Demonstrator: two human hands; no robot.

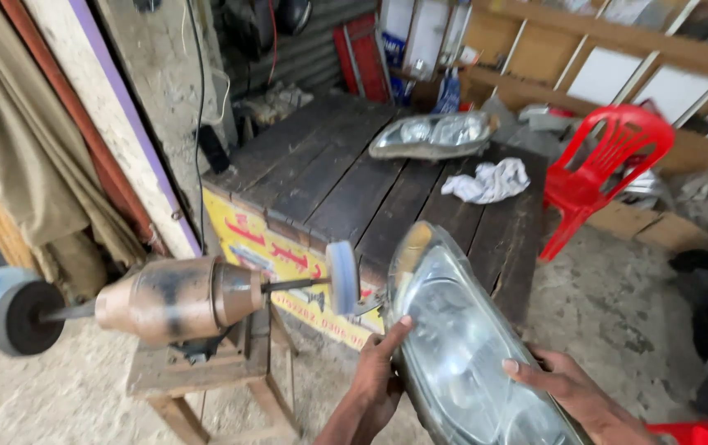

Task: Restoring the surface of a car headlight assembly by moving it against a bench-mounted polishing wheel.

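Headlight (461, 346) gripped between both hands: left hand (379, 375) clasps one edge, right hand (572, 387) the other.

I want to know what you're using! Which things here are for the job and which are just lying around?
In use:
- headlight, held by left hand and right hand
- buffing wheel on the bench motor, beside the headlight's edge

Lying about:
- second headlight and white rag on the wooden table
- red chair
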